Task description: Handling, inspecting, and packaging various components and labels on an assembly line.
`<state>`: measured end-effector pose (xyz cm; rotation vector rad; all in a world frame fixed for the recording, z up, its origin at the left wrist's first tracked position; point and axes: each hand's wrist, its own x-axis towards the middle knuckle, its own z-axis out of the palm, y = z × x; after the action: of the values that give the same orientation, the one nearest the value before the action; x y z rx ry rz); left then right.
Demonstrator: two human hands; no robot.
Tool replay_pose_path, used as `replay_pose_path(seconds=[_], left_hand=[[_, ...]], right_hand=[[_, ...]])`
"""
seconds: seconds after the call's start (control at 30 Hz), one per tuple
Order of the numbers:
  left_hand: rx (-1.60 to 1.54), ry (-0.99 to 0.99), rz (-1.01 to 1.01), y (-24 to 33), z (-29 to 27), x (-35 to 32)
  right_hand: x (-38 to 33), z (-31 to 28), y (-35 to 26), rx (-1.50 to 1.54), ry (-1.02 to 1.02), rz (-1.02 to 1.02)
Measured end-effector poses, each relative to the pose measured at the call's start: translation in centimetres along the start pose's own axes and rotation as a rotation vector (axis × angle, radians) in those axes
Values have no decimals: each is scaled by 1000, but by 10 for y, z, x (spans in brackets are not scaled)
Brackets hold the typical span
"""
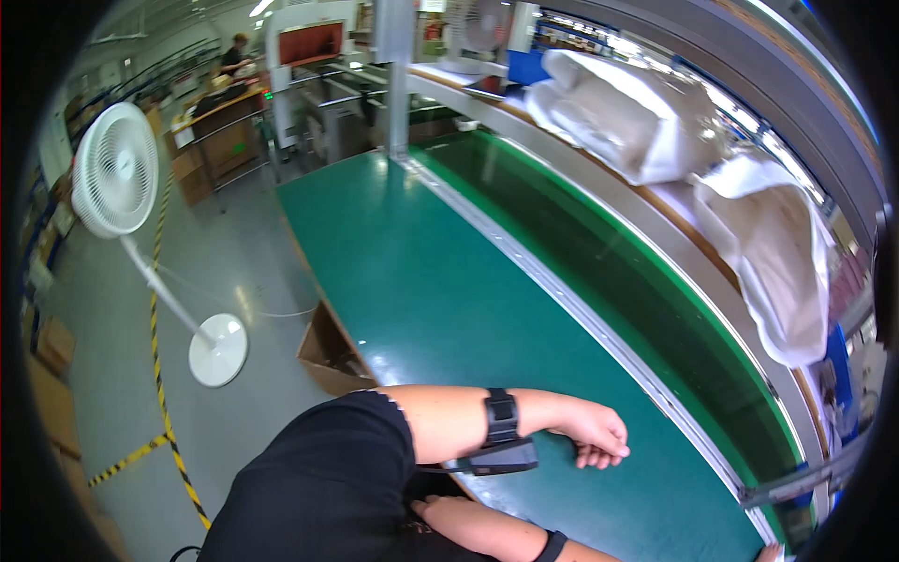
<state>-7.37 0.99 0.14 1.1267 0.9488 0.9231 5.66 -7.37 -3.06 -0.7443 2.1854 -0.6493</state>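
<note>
My left hand hangs over the green tabletop, its fingers curled in loosely and nothing seen in them. A black strap with a dark box-shaped device is fastened around my left forearm. Lower down, my right hand appears to lie back toward my body under the left arm, with a black band at the wrist. Its fingers are mostly hidden, so I cannot tell what they do. A small skin-coloured shape shows at the bottom right; whose it is stays unclear.
Beyond a metal rail runs a dark green conveyor belt. White bags sit on a shelf above it. An open cardboard box stands beside the table's left edge. On the floor are a white fan and yellow-black tape. Another person stands far back.
</note>
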Motion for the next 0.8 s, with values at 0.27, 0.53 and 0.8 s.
replay_pose_path(seconds=[0.27,0.53,0.8], left_hand=[[-10,28,17,-8,-4,-8],[-27,44,-62,5,-10,-11],[29,107,-105,9,-3,-16]], right_hand=[[4,-3,-15,-119,-100,175],[11,5,-5,-196,-8,109],[25,5,1,-242,-8,-66]])
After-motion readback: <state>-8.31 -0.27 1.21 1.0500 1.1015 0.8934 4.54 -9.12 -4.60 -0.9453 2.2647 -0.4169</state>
